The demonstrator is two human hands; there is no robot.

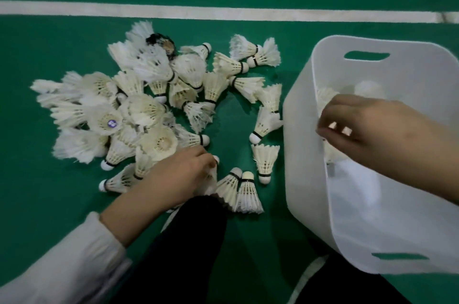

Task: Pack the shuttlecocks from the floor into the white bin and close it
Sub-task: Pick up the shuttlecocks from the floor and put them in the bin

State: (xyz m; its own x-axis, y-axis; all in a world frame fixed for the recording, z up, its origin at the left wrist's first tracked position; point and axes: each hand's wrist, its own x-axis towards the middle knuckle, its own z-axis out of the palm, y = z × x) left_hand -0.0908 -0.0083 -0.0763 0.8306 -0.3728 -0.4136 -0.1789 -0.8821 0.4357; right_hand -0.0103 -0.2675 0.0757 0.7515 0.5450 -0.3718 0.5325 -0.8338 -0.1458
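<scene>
Several white feather shuttlecocks (139, 109) lie heaped on the green floor at left and centre. More lie loose towards the right, one (264, 161) close to the bin and a pair (239, 189) near my knee. My left hand (183, 174) reaches down at the near edge of the heap and grips a shuttlecock (211, 183), its cork showing past my fingers. The white translucent bin (298, 154) stands open at the right with a few shuttlecocks (367, 87) inside. My right hand (372, 129) hovers over the bin's opening, fingers loosely curled downward with nothing visible in them.
A white court line (223, 11) crosses the floor behind the heap. My knees in dark trousers (178, 241) are at the bottom, one between hand and bin. A small dark object (159, 41) lies at the heap's far side. The bin has handle slots (366, 55).
</scene>
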